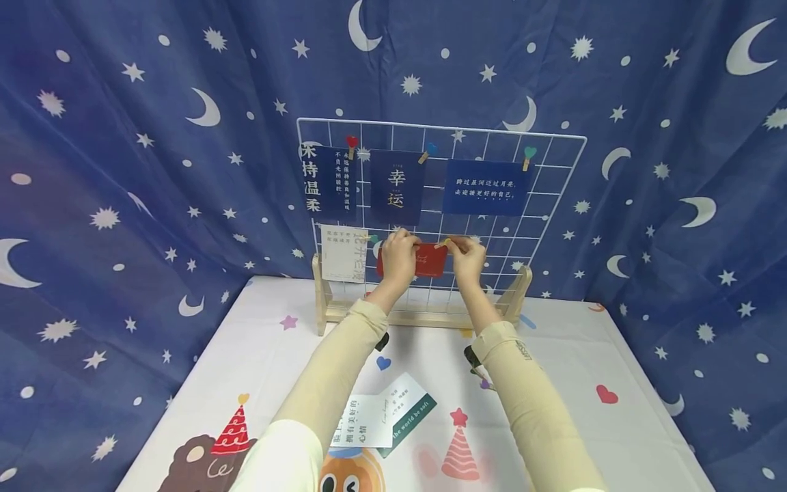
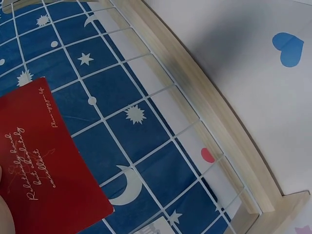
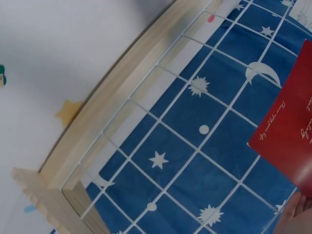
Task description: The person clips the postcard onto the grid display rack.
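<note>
A red card with pale script lies against the lower middle of a white wire grid. My left hand holds the card over its left part; only an edge of this hand shows in the left wrist view, over the red card. At the card's upper right corner my right hand pinches a small wooden clothespin with a yellow top. In the right wrist view, fingers show beside the lower corner of the red card; the clothespin is out of sight there.
Dark blue cards hang from the grid's upper part by clothespins with heart tops. A white card hangs at lower left. The grid stands in a wooden base. Two loose cards lie overlapping on the white tablecloth.
</note>
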`<action>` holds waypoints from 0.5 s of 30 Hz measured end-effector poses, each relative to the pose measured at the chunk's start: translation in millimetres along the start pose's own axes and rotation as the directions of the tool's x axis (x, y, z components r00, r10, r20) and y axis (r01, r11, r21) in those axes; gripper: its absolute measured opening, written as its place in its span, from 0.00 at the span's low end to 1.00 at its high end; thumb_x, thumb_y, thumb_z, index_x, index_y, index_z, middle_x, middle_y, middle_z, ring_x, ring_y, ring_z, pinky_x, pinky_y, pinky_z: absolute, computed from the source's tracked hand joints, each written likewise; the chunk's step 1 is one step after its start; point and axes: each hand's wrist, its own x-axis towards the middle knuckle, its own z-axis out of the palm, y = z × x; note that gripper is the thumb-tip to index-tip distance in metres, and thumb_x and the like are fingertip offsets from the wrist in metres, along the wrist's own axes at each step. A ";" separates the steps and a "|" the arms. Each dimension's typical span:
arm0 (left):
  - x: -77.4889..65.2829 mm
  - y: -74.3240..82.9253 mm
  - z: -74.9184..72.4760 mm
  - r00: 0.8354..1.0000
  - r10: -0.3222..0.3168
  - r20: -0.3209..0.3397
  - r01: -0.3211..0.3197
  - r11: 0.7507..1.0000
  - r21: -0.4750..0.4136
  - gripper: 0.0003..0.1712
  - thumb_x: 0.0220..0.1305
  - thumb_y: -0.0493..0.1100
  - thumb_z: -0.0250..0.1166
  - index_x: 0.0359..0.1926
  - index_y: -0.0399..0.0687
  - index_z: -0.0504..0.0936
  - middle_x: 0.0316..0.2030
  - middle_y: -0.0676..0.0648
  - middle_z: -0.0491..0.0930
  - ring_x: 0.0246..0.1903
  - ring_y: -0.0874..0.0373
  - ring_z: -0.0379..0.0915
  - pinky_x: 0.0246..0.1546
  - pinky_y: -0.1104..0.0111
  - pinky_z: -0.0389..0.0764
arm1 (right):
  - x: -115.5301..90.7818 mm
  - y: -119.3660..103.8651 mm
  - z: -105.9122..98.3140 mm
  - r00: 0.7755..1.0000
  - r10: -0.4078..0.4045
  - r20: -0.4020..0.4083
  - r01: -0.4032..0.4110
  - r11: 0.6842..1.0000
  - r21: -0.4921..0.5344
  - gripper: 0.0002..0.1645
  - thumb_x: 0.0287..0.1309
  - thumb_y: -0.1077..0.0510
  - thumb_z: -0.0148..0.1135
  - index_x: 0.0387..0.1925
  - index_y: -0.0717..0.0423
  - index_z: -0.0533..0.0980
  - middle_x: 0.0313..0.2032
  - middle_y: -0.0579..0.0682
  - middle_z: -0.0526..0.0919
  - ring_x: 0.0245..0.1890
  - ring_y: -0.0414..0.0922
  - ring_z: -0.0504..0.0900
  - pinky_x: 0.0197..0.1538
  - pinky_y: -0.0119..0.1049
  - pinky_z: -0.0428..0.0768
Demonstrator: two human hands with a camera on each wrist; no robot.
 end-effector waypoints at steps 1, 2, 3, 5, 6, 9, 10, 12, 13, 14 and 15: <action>0.3 -0.1 0.0 1.000 0.006 -0.010 -0.006 1.000 0.008 0.06 0.57 0.38 0.64 0.33 0.48 0.87 0.33 0.49 0.81 0.38 0.53 0.76 0.43 0.65 0.78 | 0.0 -0.6 0.7 1.000 -0.002 -0.002 0.002 1.000 -0.001 0.10 0.57 0.67 0.61 0.40 0.71 0.80 0.41 0.67 0.83 0.38 0.58 0.84 0.38 0.22 0.80; 0.7 -0.1 0.0 1.000 0.012 -0.016 -0.012 1.000 0.020 0.06 0.58 0.39 0.64 0.33 0.48 0.87 0.33 0.49 0.81 0.38 0.53 0.76 0.43 0.65 0.78 | 0.1 -1.2 1.4 1.000 -0.009 -0.008 0.009 1.000 -0.003 0.10 0.57 0.67 0.61 0.40 0.71 0.80 0.40 0.67 0.83 0.39 0.59 0.84 0.40 0.24 0.81; 1.0 0.0 -0.2 1.000 0.019 -0.021 -0.019 0.999 0.031 0.06 0.58 0.39 0.64 0.33 0.48 0.87 0.33 0.49 0.81 0.38 0.54 0.76 0.42 0.65 0.78 | -0.1 -1.7 2.1 1.000 -0.014 -0.016 0.014 1.000 -0.008 0.10 0.57 0.67 0.61 0.40 0.71 0.80 0.40 0.67 0.83 0.39 0.59 0.84 0.41 0.26 0.82; 0.9 0.0 -1.1 0.999 0.030 -0.021 -0.028 0.998 0.064 0.06 0.59 0.39 0.63 0.34 0.49 0.87 0.33 0.50 0.81 0.39 0.54 0.76 0.42 0.66 0.77 | -1.4 -2.4 3.5 0.999 -0.019 -0.030 0.019 1.000 -0.013 0.11 0.58 0.66 0.61 0.40 0.70 0.80 0.41 0.66 0.84 0.40 0.59 0.83 0.43 0.30 0.82; 0.5 0.2 -2.1 0.999 0.034 -0.018 -0.033 0.996 0.077 0.06 0.58 0.39 0.64 0.34 0.49 0.87 0.33 0.50 0.81 0.39 0.54 0.76 0.42 0.66 0.77 | -2.4 -2.6 4.2 0.999 -0.020 -0.039 0.020 1.000 -0.013 0.11 0.58 0.66 0.61 0.40 0.70 0.80 0.41 0.66 0.84 0.40 0.59 0.83 0.44 0.31 0.82; -2.0 1.1 -5.3 0.999 0.050 -0.004 -0.049 0.993 0.104 0.06 0.57 0.40 0.64 0.35 0.49 0.87 0.33 0.50 0.80 0.40 0.54 0.75 0.43 0.66 0.77 | -7.0 -3.9 6.6 0.997 -0.019 -0.071 0.017 1.000 -0.022 0.11 0.58 0.65 0.61 0.41 0.69 0.81 0.41 0.65 0.84 0.40 0.57 0.83 0.43 0.29 0.81; -2.7 1.5 -6.7 0.999 0.055 0.001 -0.054 0.993 0.108 0.06 0.57 0.40 0.65 0.35 0.49 0.87 0.33 0.50 0.80 0.40 0.54 0.75 0.44 0.66 0.77 | -8.4 -4.2 7.3 0.996 -0.020 -0.084 0.017 0.999 -0.026 0.11 0.58 0.65 0.61 0.40 0.69 0.81 0.40 0.64 0.84 0.39 0.56 0.83 0.42 0.28 0.81; -4.2 2.2 -9.0 0.998 0.066 0.006 -0.067 0.992 0.111 0.06 0.57 0.40 0.65 0.35 0.48 0.87 0.34 0.49 0.81 0.40 0.54 0.75 0.44 0.66 0.77 | -10.7 -4.9 8.7 0.993 -0.027 -0.112 0.024 0.999 -0.030 0.10 0.58 0.65 0.61 0.40 0.69 0.81 0.40 0.64 0.84 0.38 0.55 0.83 0.40 0.25 0.79; -4.5 2.3 -9.8 0.997 0.071 0.006 -0.071 0.991 0.113 0.06 0.57 0.40 0.65 0.35 0.48 0.87 0.34 0.49 0.81 0.40 0.54 0.75 0.44 0.66 0.78 | -11.4 -5.2 9.3 0.992 -0.035 -0.124 0.031 0.999 -0.034 0.10 0.57 0.65 0.61 0.39 0.69 0.81 0.39 0.64 0.85 0.37 0.55 0.83 0.38 0.23 0.78; -4.9 2.3 -10.4 0.997 0.074 0.005 -0.074 0.990 0.118 0.06 0.57 0.40 0.65 0.35 0.49 0.87 0.34 0.49 0.81 0.40 0.54 0.75 0.44 0.67 0.78 | -11.7 -5.1 9.8 0.990 -0.042 -0.133 0.037 0.999 -0.036 0.10 0.57 0.66 0.61 0.39 0.69 0.81 0.39 0.64 0.85 0.36 0.53 0.83 0.37 0.22 0.77; -5.2 2.2 -11.0 0.997 0.077 0.004 -0.077 0.989 0.123 0.06 0.57 0.40 0.65 0.35 0.49 0.87 0.34 0.50 0.81 0.40 0.54 0.75 0.44 0.67 0.78 | -12.0 -5.2 10.2 0.989 -0.047 -0.140 0.042 0.998 -0.038 0.10 0.57 0.66 0.61 0.39 0.69 0.81 0.38 0.64 0.85 0.35 0.52 0.83 0.36 0.20 0.76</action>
